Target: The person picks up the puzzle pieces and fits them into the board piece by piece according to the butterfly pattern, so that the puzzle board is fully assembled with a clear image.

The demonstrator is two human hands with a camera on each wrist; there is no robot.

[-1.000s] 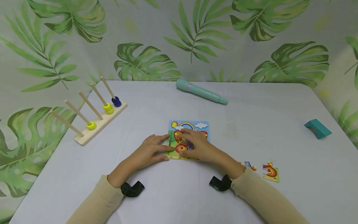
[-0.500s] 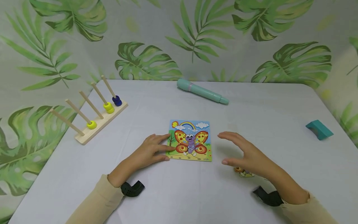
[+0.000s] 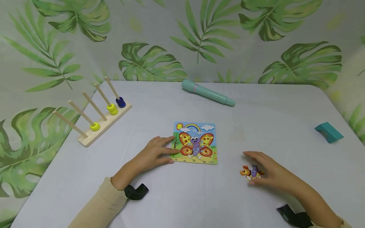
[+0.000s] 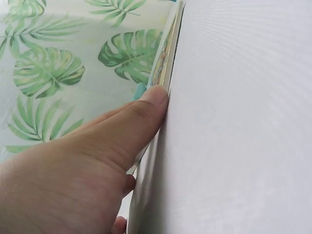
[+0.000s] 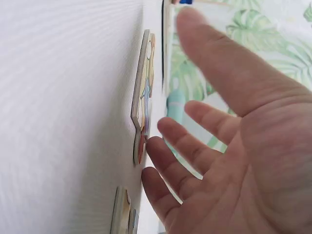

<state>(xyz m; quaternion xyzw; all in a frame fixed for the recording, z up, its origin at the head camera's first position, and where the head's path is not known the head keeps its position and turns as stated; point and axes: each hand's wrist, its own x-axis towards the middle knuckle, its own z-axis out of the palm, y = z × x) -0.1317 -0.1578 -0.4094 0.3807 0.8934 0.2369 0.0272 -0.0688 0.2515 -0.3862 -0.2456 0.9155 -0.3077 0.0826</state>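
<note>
The left hand (image 3: 150, 154) is lying flat, steadying the butterfly puzzle board (image 3: 195, 142), while the right hand's (image 3: 271, 172) relaxed, empty grip is reaching a loose puzzle piece (image 3: 251, 172) on the tabletop (image 3: 256, 126); pinching its thin edge seems next.

No readable text, label, brand, number or sign shows in any view. The butterfly puzzle board (image 3: 195, 143) carries only a picture: rainbow, sun, clouds, no lettering. The loose puzzle piece (image 3: 251, 172) shows colours alone. The teal pen-shaped toy (image 3: 208, 92), the teal block (image 3: 329, 132) and the wooden peg rack (image 3: 101, 124) bear no writing that can be made out.
</note>
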